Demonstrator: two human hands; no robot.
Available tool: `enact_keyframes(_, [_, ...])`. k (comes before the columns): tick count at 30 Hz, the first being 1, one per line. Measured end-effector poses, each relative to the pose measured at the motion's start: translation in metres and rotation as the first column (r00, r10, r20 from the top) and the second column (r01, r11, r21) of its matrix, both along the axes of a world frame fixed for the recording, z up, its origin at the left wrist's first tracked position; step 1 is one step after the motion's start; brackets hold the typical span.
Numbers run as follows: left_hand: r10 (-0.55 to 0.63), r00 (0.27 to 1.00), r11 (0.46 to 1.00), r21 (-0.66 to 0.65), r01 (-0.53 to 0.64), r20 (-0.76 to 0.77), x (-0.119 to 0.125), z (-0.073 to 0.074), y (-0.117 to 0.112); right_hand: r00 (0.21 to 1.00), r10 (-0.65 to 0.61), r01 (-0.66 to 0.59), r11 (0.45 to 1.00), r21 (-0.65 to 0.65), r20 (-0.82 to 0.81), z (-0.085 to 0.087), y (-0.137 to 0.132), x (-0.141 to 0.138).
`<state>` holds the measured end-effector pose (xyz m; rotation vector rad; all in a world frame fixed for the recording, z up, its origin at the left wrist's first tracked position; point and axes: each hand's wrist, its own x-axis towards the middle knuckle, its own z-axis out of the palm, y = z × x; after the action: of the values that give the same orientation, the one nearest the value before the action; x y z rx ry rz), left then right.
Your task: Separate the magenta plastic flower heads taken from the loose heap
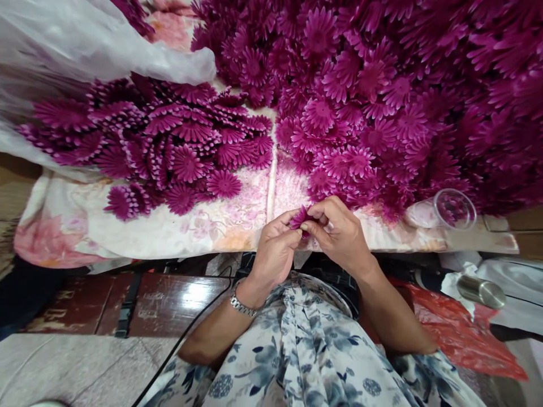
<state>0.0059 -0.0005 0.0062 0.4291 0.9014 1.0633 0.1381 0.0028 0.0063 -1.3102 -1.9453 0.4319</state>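
Observation:
My left hand and my right hand meet at the near edge of the table, both pinched on one small magenta fabric flower. The flower is mostly hidden between my fingers. A silver watch is on my left wrist. A large heap of loose magenta flowers fills the table just beyond my right hand. A second pile of stacked flowers lies to the left, partly inside a clear plastic bag.
A floral cloth covers the table. A clear plastic cup lies on its side at the right edge. A metal flask and red plastic sheet sit lower right. A dark wooden bench is below left.

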Motion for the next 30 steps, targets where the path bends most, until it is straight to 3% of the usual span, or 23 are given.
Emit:
enact_keyframes(4, [0.005,0.999,1.0,0.021,-0.006,0.034,0.001,-0.001,-0.002,1.0,0.011,-0.011,1.0,-0.002,0.01,-0.001,0.0,-0.003])
enact_keyframes(13, [0.066,0.998,0.996,0.053,-0.066,0.01,0.005,-0.001,-0.005,0.995,-0.036,0.02,0.986,0.167,0.092,-0.005,0.0,-0.006])
enact_keyframes(19, [0.078,0.997,0.995,0.058,-0.079,0.008,0.006,-0.002,-0.003,0.998,-0.046,0.039,0.988,0.148,0.046,-0.001,-0.001,-0.007])
enact_keyframes(22, [0.111,0.994,0.992,0.051,-0.112,0.019,0.004,-0.001,-0.002,0.988,-0.155,0.15,0.965,0.216,0.003,0.008,0.009,0.003])
enact_keyframes(26, [0.121,0.993,0.992,0.036,-0.121,0.015,0.001,0.0,-0.001,0.888,-0.454,0.383,0.819,0.428,0.074,0.025,0.034,0.031])
enact_keyframes(28, [0.101,0.994,0.994,0.037,-0.102,0.031,0.0,0.001,0.0,0.849,-0.505,0.402,0.809,0.429,0.157,0.032,0.043,0.039])
enact_keyframes(30, [0.107,0.993,0.994,0.03,-0.109,0.046,0.0,0.001,0.0,0.862,-0.47,0.373,0.843,0.388,0.193,0.035,0.042,0.038])
